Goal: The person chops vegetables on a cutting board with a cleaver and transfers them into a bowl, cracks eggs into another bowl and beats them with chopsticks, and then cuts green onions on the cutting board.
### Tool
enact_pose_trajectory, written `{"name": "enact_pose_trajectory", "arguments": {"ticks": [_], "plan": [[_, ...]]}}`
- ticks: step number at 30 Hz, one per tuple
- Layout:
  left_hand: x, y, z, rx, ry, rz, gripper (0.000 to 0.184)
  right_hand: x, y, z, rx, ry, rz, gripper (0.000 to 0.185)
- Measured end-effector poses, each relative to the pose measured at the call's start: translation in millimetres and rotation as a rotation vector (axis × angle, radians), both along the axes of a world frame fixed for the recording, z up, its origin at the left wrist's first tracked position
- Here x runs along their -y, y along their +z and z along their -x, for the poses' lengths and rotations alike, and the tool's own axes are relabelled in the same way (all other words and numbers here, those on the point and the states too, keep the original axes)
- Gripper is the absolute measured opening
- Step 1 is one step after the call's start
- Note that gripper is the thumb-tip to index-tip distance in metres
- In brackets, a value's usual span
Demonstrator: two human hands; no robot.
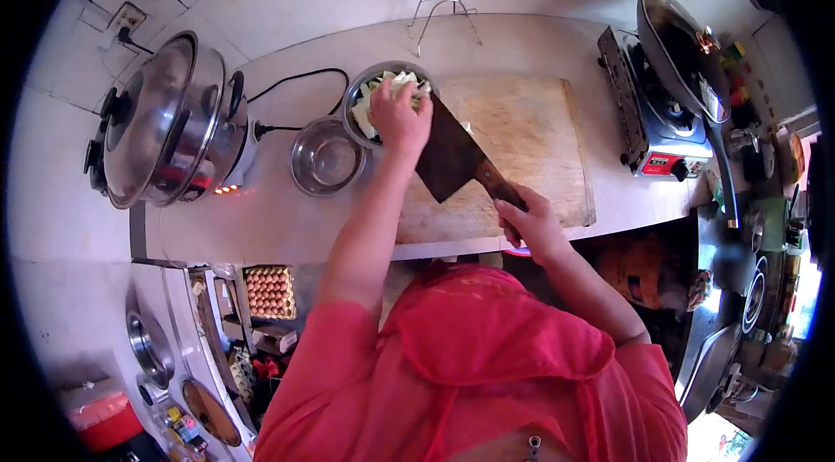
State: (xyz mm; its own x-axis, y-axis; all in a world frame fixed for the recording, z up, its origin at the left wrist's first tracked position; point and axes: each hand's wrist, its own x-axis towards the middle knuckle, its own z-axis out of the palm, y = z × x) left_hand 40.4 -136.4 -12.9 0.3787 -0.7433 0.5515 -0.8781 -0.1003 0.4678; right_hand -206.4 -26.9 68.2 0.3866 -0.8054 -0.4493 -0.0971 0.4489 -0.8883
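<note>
My left hand (401, 117) is over a metal bowl (350, 118) of pale green and white cut vegetable (368, 101), its fingers bent onto the pieces near the bowl's right side. My right hand (532, 223) is wrapped round the wooden handle of a cleaver (452, 153). The broad dark blade slants up to the left over the left part of a wooden cutting board (531, 131), its far end beside the bowl and my left fingers. A small pale piece (467, 127) lies on the board by the blade. Just below the bowl sits a glass-like, see-through bowl (328, 157).
A steamer pot (165, 127) with a cord stands at the left. A wire rack (444, 14) is by the wall. At the right, a pan (674, 44) rests on a portable gas stove (665, 144). Eggs in a tray (270, 292) are below the counter.
</note>
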Motion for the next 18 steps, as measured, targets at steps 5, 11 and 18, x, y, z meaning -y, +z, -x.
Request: {"name": "enact_pose_trajectory", "arguments": {"ticks": [5,11,18], "plan": [[13,-3,-22,0.063,0.106,-0.221,0.028,-26,8,58,-0.075,-0.110,-0.106,0.017],[-21,17,0,0.102,-0.201,0.201,0.032,-38,-46,107,-0.076,-0.344,0.007,0.017],[-90,-38,69,-0.048,-0.312,-0.074,0.054,-5,-89,93,-0.051,-0.368,0.004,0.021]]}}
